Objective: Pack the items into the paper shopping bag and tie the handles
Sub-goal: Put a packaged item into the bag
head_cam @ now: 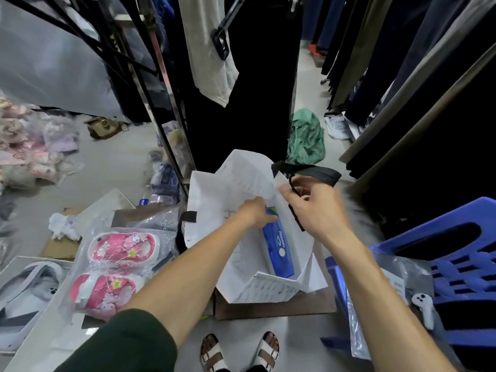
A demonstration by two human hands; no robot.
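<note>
On the floor ahead, the white bag (pixel 214 194) stands open; left hand (pixel 255 213) grips a blue pack (pixel 279 248) inside it, right hand (pixel 314 205) pinches the black handle (pixel 308 170).

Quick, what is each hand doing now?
Left hand: closed on the blue box inside the paper bag.
Right hand: holding the black handle.

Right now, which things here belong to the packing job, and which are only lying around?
Part of the job:
- white paper shopping bag
- blue Phoenix box inside it, held by the left hand
- black handle, held by the right hand

Probably just lying about:
- pink sandals in plastic
- grey shoe
- green cloth
- blue stool
</note>
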